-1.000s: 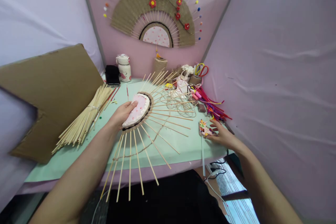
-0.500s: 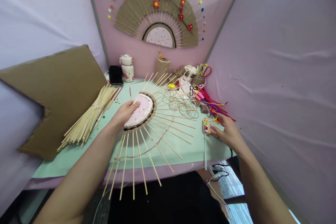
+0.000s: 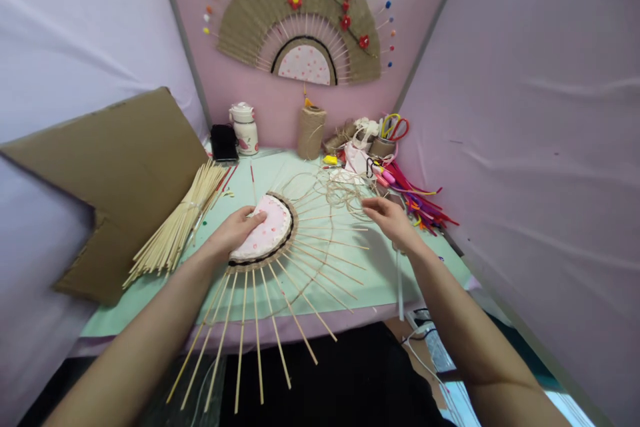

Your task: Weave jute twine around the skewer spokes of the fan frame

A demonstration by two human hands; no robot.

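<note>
A half-round fan frame lies over the table's front edge, and my left hand (image 3: pixel 243 230) is closed on the pink spotted half-disc (image 3: pixel 267 233) at its centre, thumb on top. Thin wooden sticks (image 3: pixel 280 340) spread out from the disc's black and tan rim. A line of twine (image 3: pixel 300 293) runs across the sticks. My right hand (image 3: pixel 393 220) is beside a loose tangle of thin twine (image 3: pixel 345 193), with fingers stretched leftward and nothing visible in them. Behind that wrist, a glue gun is mostly hidden, with its white glue stick (image 3: pixel 401 287) showing below.
A stick bundle (image 3: pixel 180 220) and bent cardboard (image 3: pixel 130 180) occupy the left. Further back stand a white bottle (image 3: pixel 245 130), a twine spool (image 3: pixel 312 133) and a tin with scissors (image 3: pixel 384 143). Coloured pipe cleaners (image 3: pixel 425 203) lie right. A finished fan (image 3: pixel 255 10) hangs behind.
My right hand has left the patterned glue gun and moved left and slightly up to the twine tangle. My left hand keeps its hold, while the fan frame has shifted slightly toward me.
</note>
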